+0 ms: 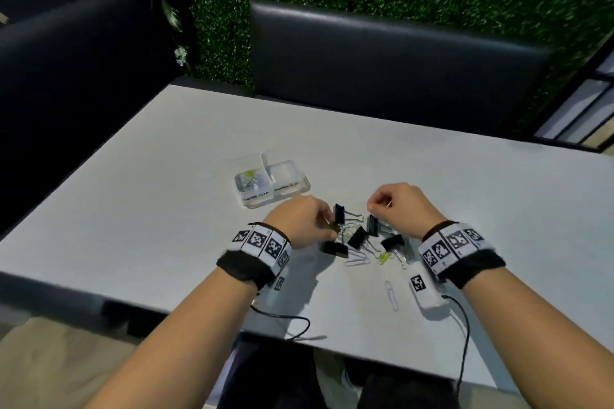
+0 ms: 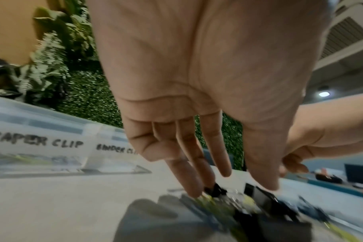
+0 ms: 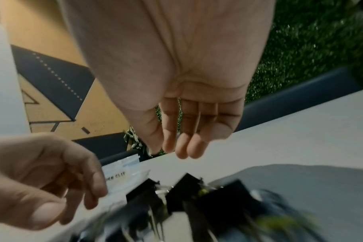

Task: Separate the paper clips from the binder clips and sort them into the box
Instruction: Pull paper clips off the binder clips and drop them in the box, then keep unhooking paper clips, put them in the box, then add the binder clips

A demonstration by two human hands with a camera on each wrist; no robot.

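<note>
Our left hand (image 1: 307,221) is reaching, fingers loose, into the tangled pile (image 1: 362,239) at six o'clock of the box (image 1: 271,183); a binder clip (image 1: 339,213) could drag paper clips along (our right hand (image 1: 398,206) is curling, contents unclear).

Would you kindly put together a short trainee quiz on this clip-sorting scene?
1. True or false: the clear plastic two-compartment box lies beyond the pile of black binder clips, seen from the person.
2. Coloured clips lie in the compartment labelled: A) paper clip B) binder clip C) unlabelled.
3. Where does the lone silver wire paper clip lie: in the box or on the white table?
Key: 1 true; 2 A; 3 on the table.
</note>
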